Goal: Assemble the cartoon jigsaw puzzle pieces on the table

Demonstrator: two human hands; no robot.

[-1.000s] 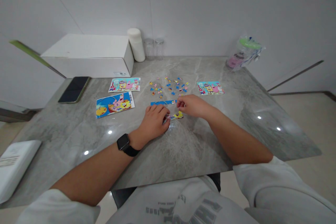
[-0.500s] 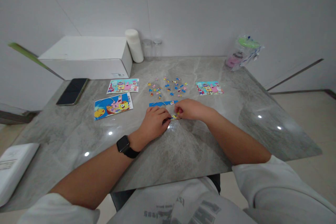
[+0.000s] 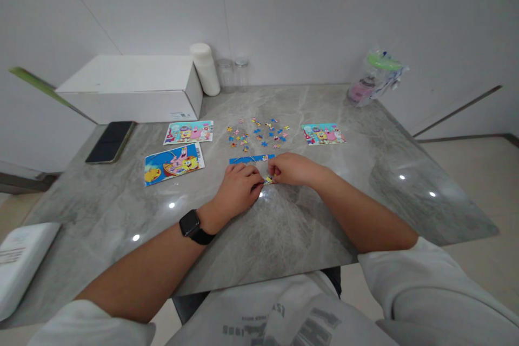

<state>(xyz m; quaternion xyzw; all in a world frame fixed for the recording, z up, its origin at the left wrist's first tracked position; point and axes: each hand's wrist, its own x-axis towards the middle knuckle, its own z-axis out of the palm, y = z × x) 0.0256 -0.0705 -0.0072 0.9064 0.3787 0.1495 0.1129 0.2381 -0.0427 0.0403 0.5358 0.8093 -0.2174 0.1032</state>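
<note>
A partly joined jigsaw puzzle [image 3: 248,160] lies on the table, its blue top strip showing beyond my hands. My left hand [image 3: 242,186] rests palm down over its left part, fingers laid out and thumb by the lower edge. From the right, my right hand [image 3: 292,169] reaches in with thumb and forefinger pinched together on a small puzzle piece [image 3: 269,179] with yellow on it, at the lower edge. My fingers hide much of the middle of the puzzle. Just beyond are several loose puzzle pieces [image 3: 264,144], scattered in a loose cluster.
Two cartoon picture cards, a blue one [image 3: 172,165] and a turquoise one [image 3: 188,132], lie at left; another card [image 3: 323,134] lies at right. A phone [image 3: 110,142], white box [image 3: 130,105], white bottle [image 3: 206,70], glass jars [image 3: 241,73] and bagged cup [image 3: 367,84] stand farther out.
My right fingers have shifted slightly lower and to the left, at the puzzle's lower edge. My left hand stays in place. The whole view has tilted a little.
</note>
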